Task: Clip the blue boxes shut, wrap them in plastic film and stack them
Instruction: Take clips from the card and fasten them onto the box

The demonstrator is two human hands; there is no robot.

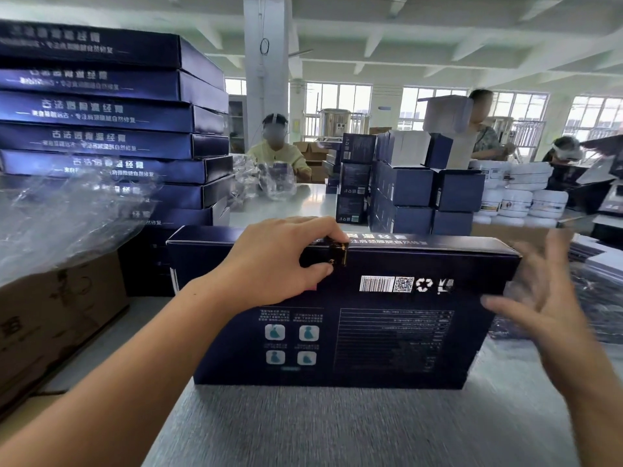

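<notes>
The blue box (371,332) stands on one long edge in the middle of the worktop (320,429). Its printed back faces the camera, with a barcode and a square code near the upper edge. A small black clip (338,253) with gold marks sits over that upper edge, left of its middle. The left hand (276,264) pinches the clip: the fingers curl over the top of the box and the thumb presses the clip's front. The right hand (546,298) is at the right end of the box with its fingers spread wide, holding nothing. It is blurred, so whether it touches the box cannot be told.

Behind the box, toward the far left corner of the worktop, rises a tall stack of blue boxes (111,129), lying flat with their lettered sides forward. Just left of it, loose plastic film (67,224) lies crumpled on top of a cardboard carton (50,318) along the left edge. Farther back, right of centre, smaller dark boxes (421,193) are piled in rows, and white jars (522,197) are stacked beside them toward the right edge. Other people (279,153) are at the far side.
</notes>
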